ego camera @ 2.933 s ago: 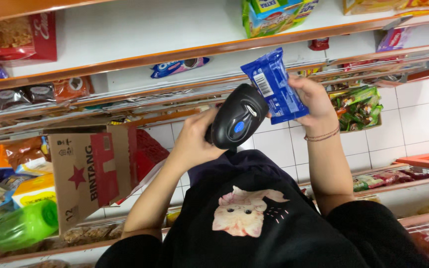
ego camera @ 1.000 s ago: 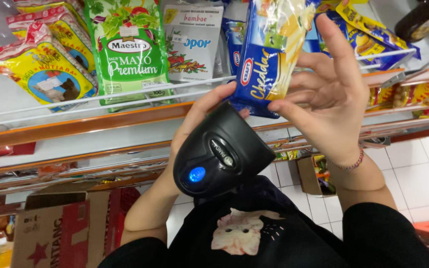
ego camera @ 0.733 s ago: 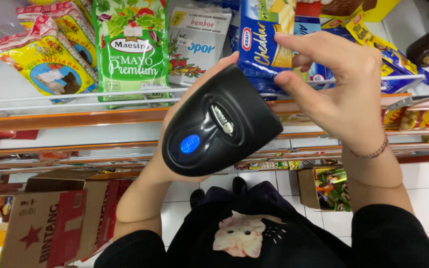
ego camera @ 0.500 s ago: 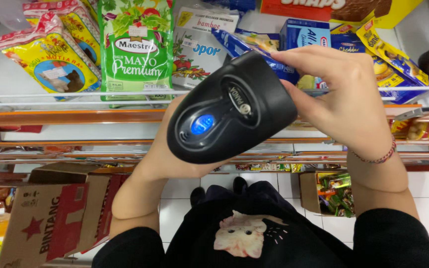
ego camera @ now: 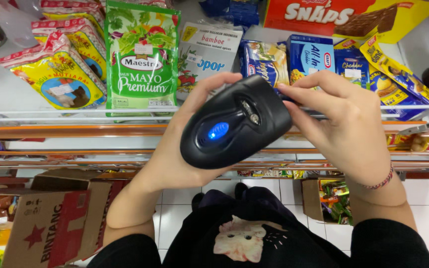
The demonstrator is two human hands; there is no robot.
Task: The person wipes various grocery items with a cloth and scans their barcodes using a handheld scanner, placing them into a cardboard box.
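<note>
Right now the left hand (ego camera: 175,159) is wrapped tight around a black scanner (ego camera: 234,124) with a blue light on its back. It sits in the middle of the view, held up in front of the shelf rail (ego camera: 75,130).

The right hand (ego camera: 343,129), at three o'clock from the scanner, has its fingers loose and a little apart. Its fingertips touch the scanner's far end and hold nothing.

At twelve o'clock stand small blue cheese boxes (ego camera: 306,57). At ten o'clock hangs a green mayo pouch (ego camera: 142,59).

To scan well, I think the scanner should be kept steady and pointed straight at one box, with the right fingers out of the way.
</note>
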